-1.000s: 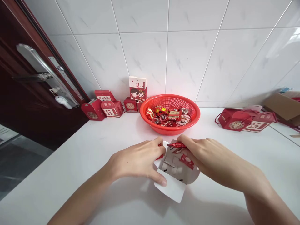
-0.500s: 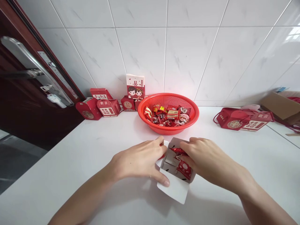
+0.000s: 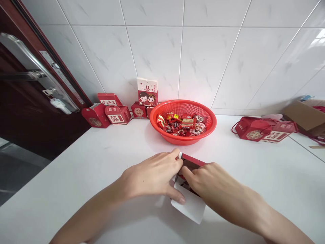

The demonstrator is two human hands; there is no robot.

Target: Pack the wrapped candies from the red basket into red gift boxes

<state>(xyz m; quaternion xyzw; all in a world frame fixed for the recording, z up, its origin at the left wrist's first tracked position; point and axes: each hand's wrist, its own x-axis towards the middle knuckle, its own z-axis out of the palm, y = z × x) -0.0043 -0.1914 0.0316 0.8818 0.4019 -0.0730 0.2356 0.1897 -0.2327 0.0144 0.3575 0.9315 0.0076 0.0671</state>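
An opened gift box (image 3: 190, 206), white inside with a red outer edge, is at the front middle of the table. My left hand (image 3: 154, 174) grips its left side, thumb on the white flap. My right hand (image 3: 210, 183) reaches into the box opening, its fingers bent and partly hidden; what they hold, if anything, cannot be seen. Red wrapped sweets show dimly inside, mostly covered by the hand. Behind the box stands a red plastic basket (image 3: 182, 139) with several wrapped sweets (image 3: 187, 122).
Red gift boxes (image 3: 118, 115) stand at the back left, beside an upright printed card box (image 3: 147, 92). More red boxes (image 3: 254, 129) lie at the right, near a cardboard box (image 3: 301, 113). A dark door (image 3: 22, 112) borders the table's left side.
My right hand has moved left and deeper into the box, covering the sweets that showed before. The box's far flap has folded or tilted, showing its red edge.
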